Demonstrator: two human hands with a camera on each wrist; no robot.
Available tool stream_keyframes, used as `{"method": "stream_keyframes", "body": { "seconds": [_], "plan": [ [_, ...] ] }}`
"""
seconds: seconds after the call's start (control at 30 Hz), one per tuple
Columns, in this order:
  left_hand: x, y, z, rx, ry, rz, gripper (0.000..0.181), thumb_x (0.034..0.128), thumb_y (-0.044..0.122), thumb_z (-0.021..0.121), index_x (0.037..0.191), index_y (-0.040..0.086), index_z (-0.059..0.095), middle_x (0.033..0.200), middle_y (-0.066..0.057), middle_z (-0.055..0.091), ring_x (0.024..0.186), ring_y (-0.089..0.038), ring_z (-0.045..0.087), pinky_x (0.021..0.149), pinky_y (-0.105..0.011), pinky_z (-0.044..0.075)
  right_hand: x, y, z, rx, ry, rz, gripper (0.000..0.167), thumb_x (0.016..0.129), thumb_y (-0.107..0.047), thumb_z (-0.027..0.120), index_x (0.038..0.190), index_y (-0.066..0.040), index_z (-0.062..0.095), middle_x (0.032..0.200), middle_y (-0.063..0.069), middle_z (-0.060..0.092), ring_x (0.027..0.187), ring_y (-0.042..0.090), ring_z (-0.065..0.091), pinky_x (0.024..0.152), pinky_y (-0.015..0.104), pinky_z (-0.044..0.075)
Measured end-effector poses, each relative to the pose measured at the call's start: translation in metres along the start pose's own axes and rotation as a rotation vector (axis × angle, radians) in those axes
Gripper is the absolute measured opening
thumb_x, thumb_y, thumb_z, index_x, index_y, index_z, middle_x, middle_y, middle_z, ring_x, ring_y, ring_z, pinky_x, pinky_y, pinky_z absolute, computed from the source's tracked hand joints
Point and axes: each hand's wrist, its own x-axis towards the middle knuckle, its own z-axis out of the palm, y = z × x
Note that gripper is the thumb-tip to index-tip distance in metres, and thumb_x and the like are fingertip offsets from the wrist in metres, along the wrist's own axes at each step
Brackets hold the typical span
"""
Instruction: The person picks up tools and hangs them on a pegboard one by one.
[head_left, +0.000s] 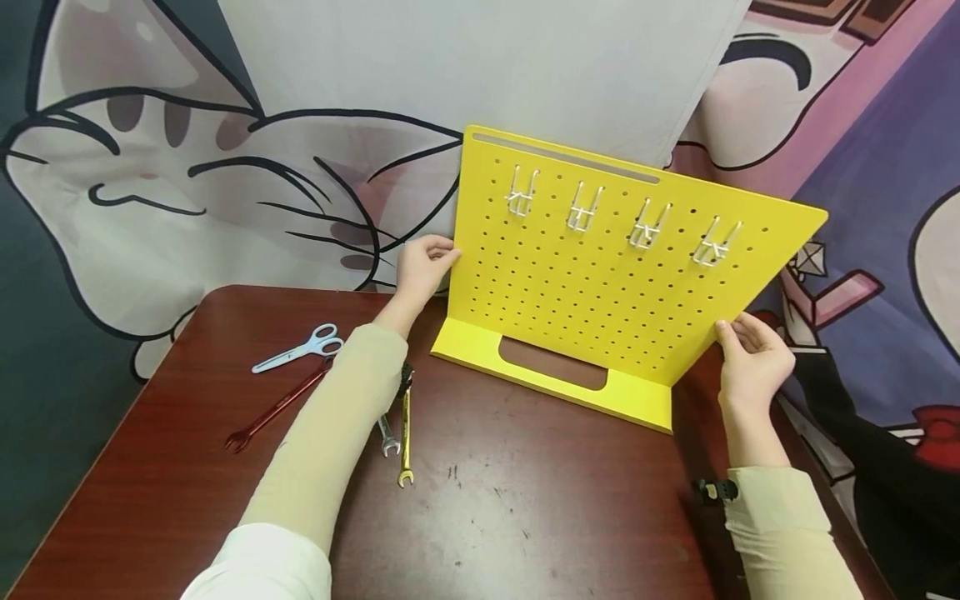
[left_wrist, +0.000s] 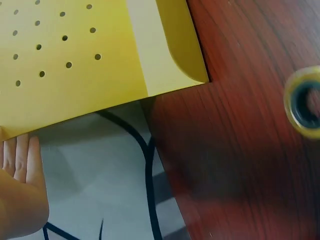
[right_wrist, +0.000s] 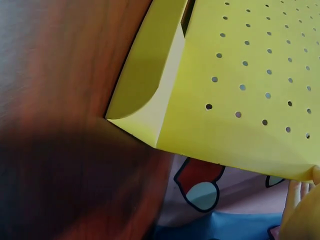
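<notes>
A yellow pegboard (head_left: 570, 275) stands upright on the table, with its base flange toward the camera and several white wire hooks (head_left: 582, 208) along its upper part. My left hand (head_left: 425, 271) pinches the board's left edge about midway up. On the opposite side, my right hand (head_left: 753, 362) pinches the right edge with thumb and fingers. The left wrist view has the board (left_wrist: 55, 65) with my left hand (left_wrist: 25, 190) at its edge. In the right wrist view, my right hand (right_wrist: 302, 212) is partly in frame at the edge of the board (right_wrist: 240, 90).
Light-blue scissors (head_left: 298, 350) and a red wrench (head_left: 277, 410) lie on the table (head_left: 480, 517) at the left. A silver wrench (head_left: 388, 437) and a yellow wrench (head_left: 406, 433) lie beside my left forearm. A patterned cloth and a white panel (head_left: 495, 67) are behind the table.
</notes>
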Motion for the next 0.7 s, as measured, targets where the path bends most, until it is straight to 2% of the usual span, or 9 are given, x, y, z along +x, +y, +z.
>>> {"method": "stream_keyframes", "body": {
  "seconds": [0.27,0.4,0.47,0.53,0.63,0.7],
  "plan": [
    [-0.006,-0.009,-0.031,0.060,0.015,0.013,0.026,0.0993,0.014,0.076,0.117,-0.004,0.076,0.118,-0.024,0.078,0.113,-0.038,0.075,0.098,-0.046,0.061,0.005,0.008,0.022,0.015,-0.106,0.019,0.033,0.087,0.017,0.074,0.090,-0.016,0.078,0.074,-0.012,0.074,0.072,0.002,0.068,0.070,0.009,0.058],
    [-0.010,-0.016,-0.047,0.066,0.028,0.008,0.025,0.0985,0.013,0.077,0.117,-0.004,0.077,0.117,-0.025,0.078,0.110,-0.035,0.076,0.086,-0.028,0.059,0.007,0.010,0.035,0.001,-0.147,0.013,0.034,0.087,0.016,0.075,0.089,-0.018,0.078,0.074,-0.014,0.075,0.073,0.001,0.068,0.070,0.009,0.058],
    [-0.012,-0.019,-0.055,0.063,0.033,0.005,0.025,0.0984,0.013,0.077,0.117,-0.004,0.077,0.117,-0.025,0.078,0.103,-0.027,0.078,0.079,-0.018,0.054,0.007,0.010,0.041,-0.001,-0.170,0.017,0.033,0.087,0.016,0.075,0.089,-0.017,0.078,0.074,-0.014,0.075,0.073,0.000,0.069,0.070,0.009,0.059],
    [-0.014,-0.023,-0.063,0.058,0.034,0.004,0.025,0.0987,0.013,0.077,0.117,-0.005,0.076,0.117,-0.027,0.077,0.092,-0.013,0.076,0.075,-0.011,0.050,0.006,0.010,0.047,-0.010,-0.197,0.020,0.033,0.088,0.015,0.075,0.090,-0.018,0.078,0.075,-0.014,0.075,0.073,0.000,0.069,0.070,0.009,0.059],
    [-0.018,-0.026,-0.075,0.063,0.037,0.010,0.027,0.0995,0.013,0.076,0.117,-0.007,0.076,0.117,-0.030,0.076,0.080,0.007,0.065,0.074,-0.008,0.049,0.005,0.010,0.058,-0.023,-0.229,0.027,0.031,0.089,0.014,0.076,0.091,-0.018,0.077,0.075,-0.015,0.075,0.073,-0.001,0.069,0.070,0.010,0.059],
    [-0.021,-0.028,-0.083,0.071,0.040,0.014,0.027,0.1001,0.013,0.075,0.117,-0.007,0.075,0.117,-0.031,0.076,0.076,0.014,0.060,0.073,-0.008,0.049,0.004,0.010,0.065,-0.029,-0.251,0.031,0.029,0.089,0.012,0.076,0.092,-0.016,0.077,0.076,-0.014,0.074,0.073,-0.001,0.069,0.070,0.010,0.059]
  ]
}}
